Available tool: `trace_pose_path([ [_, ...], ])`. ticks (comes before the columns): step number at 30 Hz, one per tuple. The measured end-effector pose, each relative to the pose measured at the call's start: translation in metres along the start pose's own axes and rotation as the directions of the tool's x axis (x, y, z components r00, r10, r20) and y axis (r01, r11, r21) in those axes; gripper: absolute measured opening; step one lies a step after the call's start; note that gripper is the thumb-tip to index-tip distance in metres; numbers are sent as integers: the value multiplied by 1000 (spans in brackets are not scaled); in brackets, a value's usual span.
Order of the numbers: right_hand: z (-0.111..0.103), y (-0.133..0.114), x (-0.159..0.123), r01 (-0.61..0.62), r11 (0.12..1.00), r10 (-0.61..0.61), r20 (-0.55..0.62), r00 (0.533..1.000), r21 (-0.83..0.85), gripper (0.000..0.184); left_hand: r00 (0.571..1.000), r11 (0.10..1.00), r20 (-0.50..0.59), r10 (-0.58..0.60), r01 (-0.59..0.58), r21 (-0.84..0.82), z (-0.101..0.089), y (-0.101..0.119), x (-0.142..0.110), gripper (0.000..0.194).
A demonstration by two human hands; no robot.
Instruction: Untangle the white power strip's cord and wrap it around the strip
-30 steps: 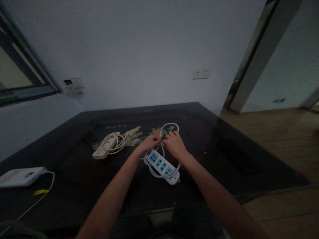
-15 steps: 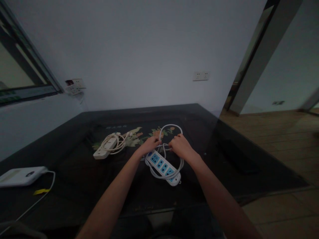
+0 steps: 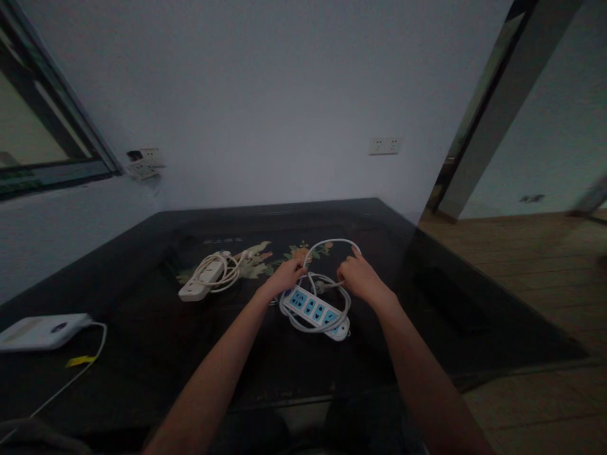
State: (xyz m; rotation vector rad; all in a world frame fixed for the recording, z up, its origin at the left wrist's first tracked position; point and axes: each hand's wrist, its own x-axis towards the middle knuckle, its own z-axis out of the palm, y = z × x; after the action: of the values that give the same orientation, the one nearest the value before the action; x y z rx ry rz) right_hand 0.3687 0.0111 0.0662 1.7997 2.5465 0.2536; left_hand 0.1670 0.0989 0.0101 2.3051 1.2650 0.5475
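Observation:
A white power strip (image 3: pixel 317 309) with blue sockets lies slantwise on the dark table, and its white cord (image 3: pixel 332 241) is looped around it. My left hand (image 3: pixel 287 277) is closed on the cord at the strip's upper left end. My right hand (image 3: pixel 360 277), to the right of the strip, is closed on the cord too. Between the two hands the cord arches up and away from me. What looks like the cord's plug (image 3: pixel 323 287) shows just above the strip, on the stretch leading into my right hand.
Left of my hands lies a second white power strip (image 3: pixel 192 291) with a coiled cream cord (image 3: pixel 232 275). A white device (image 3: pixel 45 332) with a cable and yellow tag (image 3: pixel 79 361) is at the far left. A dark flat object (image 3: pixel 450 300) lies right. Wall sockets (image 3: pixel 385 146) are behind.
My right hand has moved to the right with the cord, widening the arch between my hands. The power strip has shifted slightly right and away from me. My left hand has stayed nearly in place.

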Motion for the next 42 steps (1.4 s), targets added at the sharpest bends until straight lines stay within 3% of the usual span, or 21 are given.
trace_pose_path([
  [7, 0, 21, -2, 6, 998, 4, -146, 989, 66, 22, 1000, 1000, 6, -2, 2, 5, 3, -2, 1, 23],
  [9, 2, 29, -1, 32, 991, 2, -258, 966, 129, 27, 1000, 1000, 7, 2, -2, 9, 4, -4, 2, 24],
  [12, 8, 39, 4, 177, 911, 52, -527, 848, 374, 29, 1000, 1000, 7, 25, -25, 8, 5, -4, 3, 24],
  [15, 15, 41, 8, 319, 703, 252, -642, 724, 636, 23, 998, 999, 19, 52, -52, -1, 5, -3, 3, 26],
  [18, 24, 45, 12, 333, 422, 552, -530, 643, 843, 15, 997, 997, 33, 73, -73, -23, 5, 0, 3, 28],
  [21, 36, 56, 17, 355, 149, 772, -333, 542, 923, 23, 994, 995, 43, 97, -95, -42, 4, 1, 2, 29],
  [23, 45, 66, 19, 376, 60, 831, -255, 495, 925, 26, 992, 992, 56, 116, -113, -50, 3, 3, 1, 29],
  [26, 57, 82, 19, 383, -43, 873, -152, 464, 923, 23, 987, 989, 84, 138, -133, -67, 2, 6, 0, 29],
  [29, 67, 94, 17, 363, -152, 884, -37, 465, 919, 20, 981, 987, 127, 148, -137, -86, 2, 11, -1, 31],
  [34, 84, 106, 16, 290, -289, 855, 110, 507, 912, 17, 966, 983, 205, 154, -130, -129, -1, 17, -1, 34],
  [42, 93, 137, 49, 67, -430, 687, 278, 671, 901, 11, 921, 971, 352, 167, -92, -221, -8, 16, 3, 37],
])
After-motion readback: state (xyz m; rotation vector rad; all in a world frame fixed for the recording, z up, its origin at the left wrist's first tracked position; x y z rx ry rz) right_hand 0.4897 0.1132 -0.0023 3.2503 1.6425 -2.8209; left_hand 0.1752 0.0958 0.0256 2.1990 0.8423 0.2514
